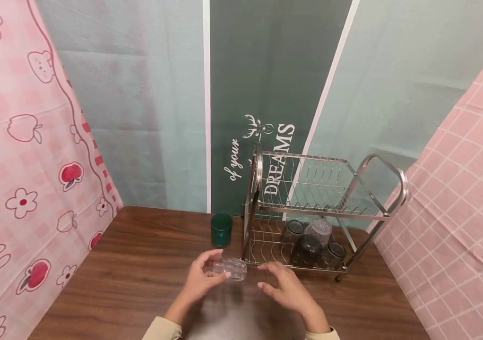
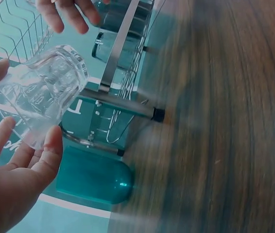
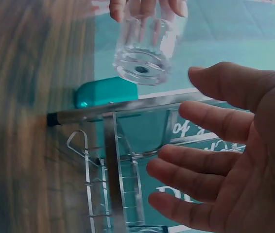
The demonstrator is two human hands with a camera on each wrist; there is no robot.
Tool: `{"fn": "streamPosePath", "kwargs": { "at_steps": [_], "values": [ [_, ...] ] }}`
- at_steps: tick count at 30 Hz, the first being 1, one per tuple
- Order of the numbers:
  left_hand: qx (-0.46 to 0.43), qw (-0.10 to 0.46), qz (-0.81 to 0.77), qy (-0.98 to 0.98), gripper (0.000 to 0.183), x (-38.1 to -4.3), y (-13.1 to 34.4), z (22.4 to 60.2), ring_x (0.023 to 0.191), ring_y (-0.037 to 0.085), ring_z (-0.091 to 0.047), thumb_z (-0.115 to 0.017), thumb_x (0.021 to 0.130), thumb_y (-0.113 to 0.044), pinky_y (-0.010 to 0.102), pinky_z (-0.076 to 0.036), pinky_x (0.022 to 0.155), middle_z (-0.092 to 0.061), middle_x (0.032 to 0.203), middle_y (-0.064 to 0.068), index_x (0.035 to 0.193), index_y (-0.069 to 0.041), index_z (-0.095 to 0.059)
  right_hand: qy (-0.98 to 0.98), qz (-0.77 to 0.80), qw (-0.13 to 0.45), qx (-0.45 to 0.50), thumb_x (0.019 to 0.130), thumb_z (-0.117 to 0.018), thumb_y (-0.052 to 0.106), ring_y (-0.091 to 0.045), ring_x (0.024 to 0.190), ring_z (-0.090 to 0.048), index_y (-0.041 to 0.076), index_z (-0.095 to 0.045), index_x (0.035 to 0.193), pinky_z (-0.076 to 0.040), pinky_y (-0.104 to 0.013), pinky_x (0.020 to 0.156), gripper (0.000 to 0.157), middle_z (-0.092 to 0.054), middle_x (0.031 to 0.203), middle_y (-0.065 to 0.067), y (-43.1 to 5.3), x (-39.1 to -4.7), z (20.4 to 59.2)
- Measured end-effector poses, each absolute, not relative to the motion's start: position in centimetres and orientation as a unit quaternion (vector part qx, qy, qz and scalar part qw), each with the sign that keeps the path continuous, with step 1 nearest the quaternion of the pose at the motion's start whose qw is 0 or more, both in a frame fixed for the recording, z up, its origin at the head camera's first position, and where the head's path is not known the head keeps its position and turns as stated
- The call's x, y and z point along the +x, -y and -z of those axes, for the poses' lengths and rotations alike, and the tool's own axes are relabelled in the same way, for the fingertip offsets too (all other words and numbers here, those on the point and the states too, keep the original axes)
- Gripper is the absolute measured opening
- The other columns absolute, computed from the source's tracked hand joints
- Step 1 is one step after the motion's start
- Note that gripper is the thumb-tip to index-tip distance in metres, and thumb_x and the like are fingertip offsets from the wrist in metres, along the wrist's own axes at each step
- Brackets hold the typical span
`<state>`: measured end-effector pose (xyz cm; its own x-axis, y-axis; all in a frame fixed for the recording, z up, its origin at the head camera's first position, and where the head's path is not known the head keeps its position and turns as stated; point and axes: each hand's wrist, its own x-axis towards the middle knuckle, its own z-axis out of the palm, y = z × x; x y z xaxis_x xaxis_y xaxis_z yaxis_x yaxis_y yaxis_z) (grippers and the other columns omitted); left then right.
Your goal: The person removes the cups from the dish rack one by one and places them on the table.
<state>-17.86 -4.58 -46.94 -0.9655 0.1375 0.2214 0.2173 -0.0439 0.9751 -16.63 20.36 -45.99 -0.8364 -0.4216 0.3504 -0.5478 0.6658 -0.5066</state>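
A clear glass [image 1: 234, 268] lies tilted on its side in the air above the table, its base toward the right hand. My left hand [image 1: 202, 277] holds it near the rim between thumb and fingers. In the left wrist view the glass [image 2: 45, 90] shows ridged, see-through walls. My right hand [image 1: 285, 289] is apart from the glass, its fingers spread with nothing in them, as the right wrist view also shows. Behind the left hand a green glass [image 1: 221, 230] stands on the table beside the rack.
A two-tier metal dish rack [image 1: 322, 213] stands at the back right. On its lower tier sit several glasses, among them a dark glass [image 1: 307, 250] and a clear one [image 1: 320, 230]. Patterned cloths hang around the wooden table [image 1: 152, 245].
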Motion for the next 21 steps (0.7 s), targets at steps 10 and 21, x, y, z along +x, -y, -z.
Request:
{"fn": "streamPosePath", "kwargs": {
  "at_steps": [10,21],
  "values": [
    [-0.123,0.047,0.671,0.730,0.052,-18.4,5.7,46.7,0.094,0.040,-0.053,-0.081,0.066,0.003,0.044,-0.051,0.071,-0.055,0.104,0.022,0.114,-0.001,-0.061,0.935,-0.238,0.065,0.254,0.079,-0.073,0.022,-0.025,0.098,-0.057,0.009,-0.062,0.111,-0.045,-0.045,0.082,0.036,-0.058,0.106,-0.005,-20.9,-16.7,44.8],
    [-0.110,0.086,0.603,0.785,0.055,-21.2,7.2,50.0,0.087,0.028,-0.057,-0.086,0.063,-0.010,0.026,-0.051,0.063,-0.056,0.102,0.010,0.113,-0.010,-0.063,0.951,-0.198,0.055,0.231,0.075,-0.075,0.022,-0.030,0.097,-0.056,0.008,-0.063,0.109,-0.045,-0.046,0.081,0.038,-0.056,0.104,-0.008,-21.6,-17.2,44.3]
  ]
}}
